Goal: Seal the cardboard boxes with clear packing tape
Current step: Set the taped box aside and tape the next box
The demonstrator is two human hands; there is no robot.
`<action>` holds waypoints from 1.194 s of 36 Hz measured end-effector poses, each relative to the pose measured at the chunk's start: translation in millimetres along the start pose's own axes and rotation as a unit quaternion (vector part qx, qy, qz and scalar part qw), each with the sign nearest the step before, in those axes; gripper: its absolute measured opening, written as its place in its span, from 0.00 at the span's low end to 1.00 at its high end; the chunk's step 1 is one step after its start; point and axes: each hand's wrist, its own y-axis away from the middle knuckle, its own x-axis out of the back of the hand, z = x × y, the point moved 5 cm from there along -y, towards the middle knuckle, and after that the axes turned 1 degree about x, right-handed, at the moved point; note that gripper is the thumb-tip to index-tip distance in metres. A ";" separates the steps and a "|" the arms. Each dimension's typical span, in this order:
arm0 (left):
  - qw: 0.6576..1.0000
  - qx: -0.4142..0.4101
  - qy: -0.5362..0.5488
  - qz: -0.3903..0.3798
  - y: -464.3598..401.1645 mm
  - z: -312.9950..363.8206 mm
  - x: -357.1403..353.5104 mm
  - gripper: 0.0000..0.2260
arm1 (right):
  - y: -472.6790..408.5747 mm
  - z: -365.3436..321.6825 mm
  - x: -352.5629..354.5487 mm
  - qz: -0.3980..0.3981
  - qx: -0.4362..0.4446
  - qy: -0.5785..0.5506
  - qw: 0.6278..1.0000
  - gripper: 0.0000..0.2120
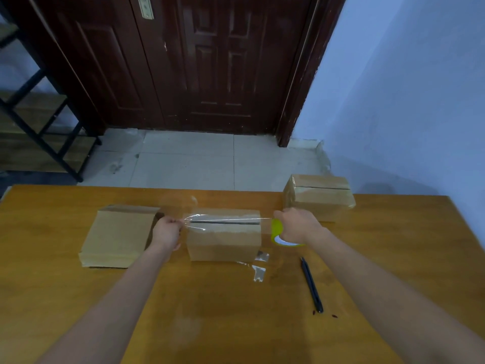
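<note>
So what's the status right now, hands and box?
Left hand pinches tape end, right hand grips green dispenser. Clear tape stretched over middle box seam. Nothing blocking.

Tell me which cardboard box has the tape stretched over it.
The middle box, between both hands. Clear tape spans its open top seam; the flattened box and far-right box have none stretched above.

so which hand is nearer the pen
Right. The right hand, gripping the green tape dispenser, is just up from the pen. The left hand pinches the tape end beyond the middle box.
</note>
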 end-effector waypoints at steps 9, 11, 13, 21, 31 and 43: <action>1.000 0.008 0.015 -0.005 1.7 -7.0 -1.1 0.09 | -7.4 0.6 -8.8 -0.014 0.005 0.000 1.000 0.20; 1.000 0.009 0.019 -0.007 1.4 -8.7 -1.3 0.09 | -9.2 0.0 -13.7 -0.022 0.005 0.000 1.000 0.20; 1.000 0.009 0.017 -0.010 1.1 -9.2 -1.8 0.10 | -10.9 -0.7 -17.1 -0.028 0.003 -0.001 1.000 0.20; 0.999 0.021 0.011 -0.028 -2.8 -17.2 -3.1 0.09 | -17.4 -8.2 -26.3 -0.031 0.001 0.012 0.999 0.18; 0.999 0.015 -0.017 -0.030 3.4 -27.3 -10.2 0.09 | -22.9 -26.0 -44.6 -0.025 -0.016 -0.004 1.000 0.19; 0.997 0.075 0.018 -0.023 2.2 -38.2 -16.8 0.10 | -21.3 -39.8 -38.1 -0.021 -0.037 0.005 0.999 0.15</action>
